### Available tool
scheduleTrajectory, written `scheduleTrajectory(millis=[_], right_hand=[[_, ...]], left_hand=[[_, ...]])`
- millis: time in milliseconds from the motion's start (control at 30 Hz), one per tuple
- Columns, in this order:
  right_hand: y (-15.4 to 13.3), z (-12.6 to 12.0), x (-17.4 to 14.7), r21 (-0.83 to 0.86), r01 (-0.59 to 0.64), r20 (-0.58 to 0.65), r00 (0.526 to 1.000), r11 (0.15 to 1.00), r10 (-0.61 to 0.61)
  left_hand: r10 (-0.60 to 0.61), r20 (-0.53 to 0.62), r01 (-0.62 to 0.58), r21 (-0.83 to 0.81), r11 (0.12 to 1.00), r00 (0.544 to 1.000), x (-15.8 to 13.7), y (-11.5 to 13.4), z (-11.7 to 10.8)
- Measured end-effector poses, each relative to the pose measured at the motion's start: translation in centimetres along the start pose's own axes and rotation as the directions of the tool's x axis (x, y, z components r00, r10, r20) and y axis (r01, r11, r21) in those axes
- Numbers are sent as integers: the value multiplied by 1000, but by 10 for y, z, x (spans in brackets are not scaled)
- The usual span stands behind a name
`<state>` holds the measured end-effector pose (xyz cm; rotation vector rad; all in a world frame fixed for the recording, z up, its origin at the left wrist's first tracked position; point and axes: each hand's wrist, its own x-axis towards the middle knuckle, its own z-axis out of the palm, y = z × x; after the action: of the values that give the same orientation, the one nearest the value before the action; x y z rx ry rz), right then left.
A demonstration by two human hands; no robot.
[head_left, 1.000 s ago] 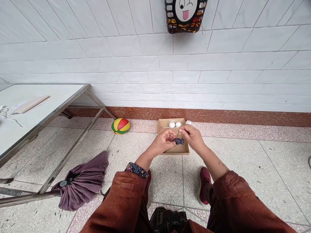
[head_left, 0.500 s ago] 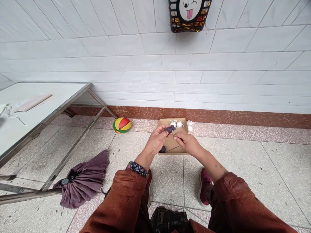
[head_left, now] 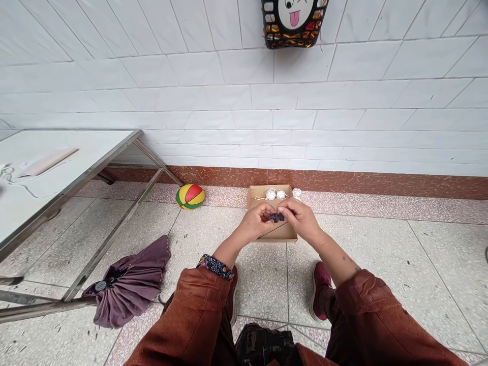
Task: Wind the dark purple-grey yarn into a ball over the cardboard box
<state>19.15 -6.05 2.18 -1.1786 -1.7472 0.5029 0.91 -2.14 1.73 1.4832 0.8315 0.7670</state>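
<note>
A small dark purple-grey piece of knotted yarn work (head_left: 276, 217) is stretched between my two hands. My left hand (head_left: 253, 223) pinches its left end with thumb and fingers. The fingertips of my right hand (head_left: 300, 217) are closed at its upper right end; whether they also hold a thin tool cannot be seen. A dark strand of yarn (head_left: 273, 230) runs slantwise below the hands, over a shallow cardboard box (head_left: 292, 237). At the back of that box lie two white yarn balls (head_left: 271, 193). The dark yarn ball is hidden behind my left hand.
Outside the box's right side sits more white yarn (head_left: 296, 193). A striped ball (head_left: 190, 196) rests by the wall. To the left are a metal-framed table (head_left: 110, 147) and a folded purple umbrella (head_left: 133, 284). A black basket (head_left: 293, 38) hangs on the wall.
Both hands have come lower and closer to the yarn piece, which has turned sideways and dropped. My right hand has risen to its upper end. The dark ball has gone out of sight.
</note>
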Motion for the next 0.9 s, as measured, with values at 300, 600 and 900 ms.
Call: scheduleTrajectory(millis=[300, 600, 900], right_hand=[[14, 8, -4, -41, -94, 9, 996, 995, 94], [11, 12, -9, -123, 20, 141, 990, 992, -3], [0, 5, -8, -109, 136, 205, 972, 985, -112]], left_hand=[[-79, 42, 89, -543, 835, 996, -7, 14, 2], [-154, -71, 75, -630, 773, 985, -3, 9, -1], [-65, -187, 20, -232, 972, 980, 2, 2, -2]])
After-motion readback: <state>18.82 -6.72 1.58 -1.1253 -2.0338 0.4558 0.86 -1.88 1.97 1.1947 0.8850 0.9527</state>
